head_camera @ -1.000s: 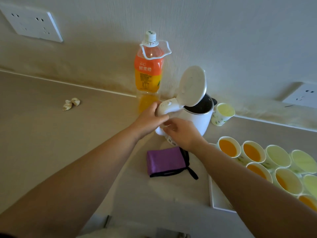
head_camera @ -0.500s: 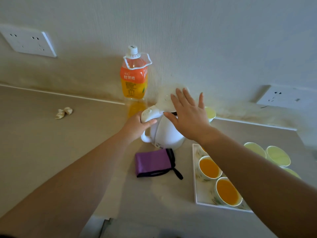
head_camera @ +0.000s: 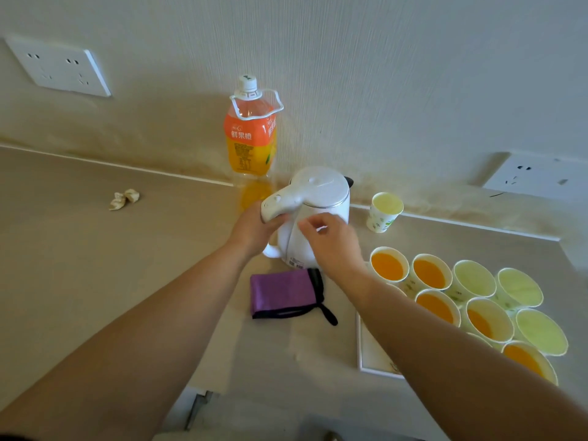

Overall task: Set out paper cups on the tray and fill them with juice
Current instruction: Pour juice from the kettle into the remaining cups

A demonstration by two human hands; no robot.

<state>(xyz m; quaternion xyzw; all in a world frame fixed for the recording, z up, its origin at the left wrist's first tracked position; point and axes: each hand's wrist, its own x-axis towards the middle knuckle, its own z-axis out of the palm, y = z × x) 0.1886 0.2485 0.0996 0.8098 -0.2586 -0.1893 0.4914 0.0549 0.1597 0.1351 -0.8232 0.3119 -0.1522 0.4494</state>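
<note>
Gripping the kettle (head_camera: 321,198) by its handle, left hand (head_camera: 254,229) curls tight round it, lid down. Right hand (head_camera: 334,249) sits against the kettle body, fingers half bent; real hold unclear. Paper cups (head_camera: 389,267) crowd the tray (head_camera: 370,351) at right, five holding juice. Juice bottle (head_camera: 249,138) stands capped by the wall, behind the kettle.

On the beige tabletop (head_camera: 95,265): white electric kettle (head_camera: 321,198) centre; orange-juice plastic bottle (head_camera: 249,138) behind it; purple folded cloth (head_camera: 283,296) before it; lone paper cup (head_camera: 383,213) right of it; white rectangular tray (head_camera: 372,348) bearing paper cups (head_camera: 389,267), right of the cloth.
</note>
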